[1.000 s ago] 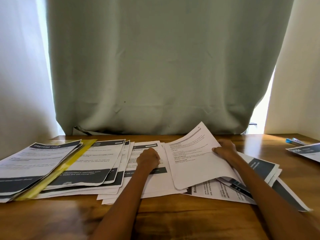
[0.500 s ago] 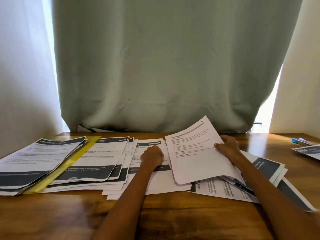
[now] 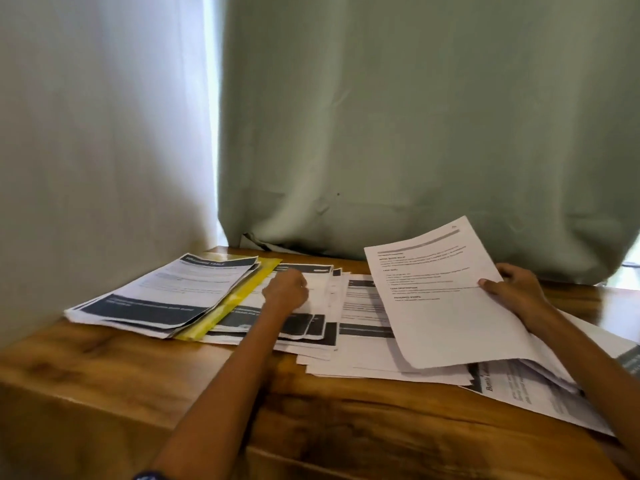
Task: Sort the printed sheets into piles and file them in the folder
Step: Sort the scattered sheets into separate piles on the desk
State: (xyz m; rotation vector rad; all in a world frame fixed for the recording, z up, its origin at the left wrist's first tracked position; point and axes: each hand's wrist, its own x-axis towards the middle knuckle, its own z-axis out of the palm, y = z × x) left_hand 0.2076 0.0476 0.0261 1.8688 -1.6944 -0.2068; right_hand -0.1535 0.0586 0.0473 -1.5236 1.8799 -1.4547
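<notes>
Printed sheets lie in overlapping piles on a wooden table (image 3: pixel 104 368). My right hand (image 3: pixel 516 292) grips a white text sheet (image 3: pixel 436 306) by its right edge, lifted and tilted over the right pile (image 3: pixel 526 386). My left hand (image 3: pixel 287 292), blurred, has curled fingers and rests on the second pile (image 3: pixel 311 327), whose sheets have dark bands. A yellow folder (image 3: pixel 239 303) lies between that pile and the far left pile (image 3: pixel 166 299), which partly covers it. A middle pile (image 3: pixel 363 317) sits under the lifted sheet's left side.
A green curtain (image 3: pixel 415 133) hangs right behind the table, with a white curtain (image 3: pixel 97 150) at the left. The table's left edge is close to the leftmost pile. Bare wood shows along the front.
My left hand moved left from the middle pile onto the second pile. The view swung left. My right hand keeps the sheet raised, a little higher.
</notes>
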